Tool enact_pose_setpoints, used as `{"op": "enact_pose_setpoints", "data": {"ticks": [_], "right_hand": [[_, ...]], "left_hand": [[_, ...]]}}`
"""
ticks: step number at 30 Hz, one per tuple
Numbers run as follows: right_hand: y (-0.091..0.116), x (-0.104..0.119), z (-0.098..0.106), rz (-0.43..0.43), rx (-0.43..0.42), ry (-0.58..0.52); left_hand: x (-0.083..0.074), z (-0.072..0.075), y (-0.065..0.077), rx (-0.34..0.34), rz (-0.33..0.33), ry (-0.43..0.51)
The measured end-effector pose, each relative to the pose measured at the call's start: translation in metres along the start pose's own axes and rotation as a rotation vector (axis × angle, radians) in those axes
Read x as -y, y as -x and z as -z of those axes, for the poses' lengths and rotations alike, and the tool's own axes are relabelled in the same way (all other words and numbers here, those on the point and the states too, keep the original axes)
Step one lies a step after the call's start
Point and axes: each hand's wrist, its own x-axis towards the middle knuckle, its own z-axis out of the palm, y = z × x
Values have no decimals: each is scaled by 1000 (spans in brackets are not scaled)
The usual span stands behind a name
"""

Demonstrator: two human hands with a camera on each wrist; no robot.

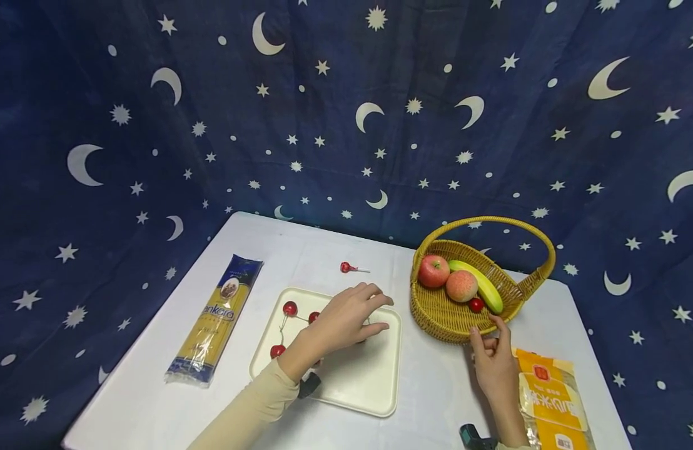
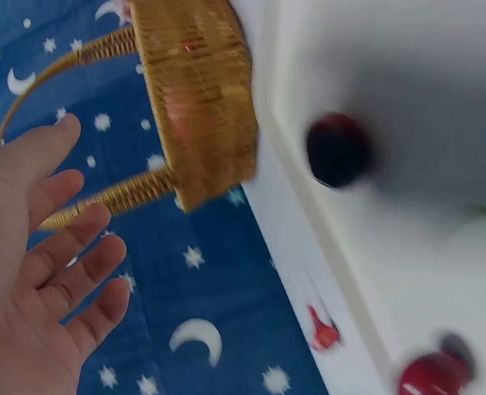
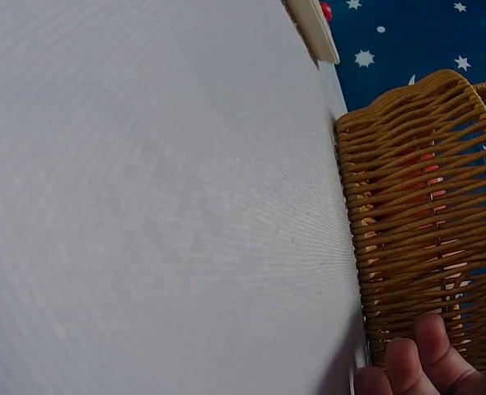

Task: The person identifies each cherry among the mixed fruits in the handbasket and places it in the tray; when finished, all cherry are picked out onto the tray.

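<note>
My left hand [image 1: 346, 315] hovers above the cream square tray [image 1: 352, 394], its fingers loosely spread and nothing between them. Several red cherries with stems lie on the tray, one cherry [image 1: 290, 308] at its far left corner; a dark, shadowed cherry [image 2: 338, 150] sits near the rim in the left wrist view. The right hand [image 1: 495, 359] holds the near rim of a wicker basket [image 1: 436, 322], fingertips against its outer side. Inside the basket are an apple [image 1: 433, 271], a peach [image 1: 461, 286], a banana [image 1: 484, 284] and one cherry [image 1: 476, 305].
A red lollipop [image 1: 348, 267] lies behind the tray. To the left is a long pasta packet [image 1: 217, 319]; an orange and yellow food bag [image 1: 551, 394] lies beside the right forearm. The basket's tall handle [image 1: 493, 220] arches upward. Dark blue star-patterned cloth [image 1: 346, 156] surrounds the white table.
</note>
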Motion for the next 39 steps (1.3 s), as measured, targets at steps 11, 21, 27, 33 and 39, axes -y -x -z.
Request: {"op": "enact_pose_setpoints", "data": {"ticks": [11,21,27,33,39], "right_hand": [[-1,1,2,25,-1,-6],[1,-1,3,35,-7,3],[3,-2,2,40,-17,-1],[4,-4,2,43,-24,3],[3,-4,1,47,-17,10]], "left_hand": [[-33,-8,-66,52,-176,-74],[-50,-26,-100,129,-231,-178],[-65,-31,-122,175,-276,-250],[-82,-39,-143,259,-291,-312],[-96,-46,-161,395,-275,-412]]}}
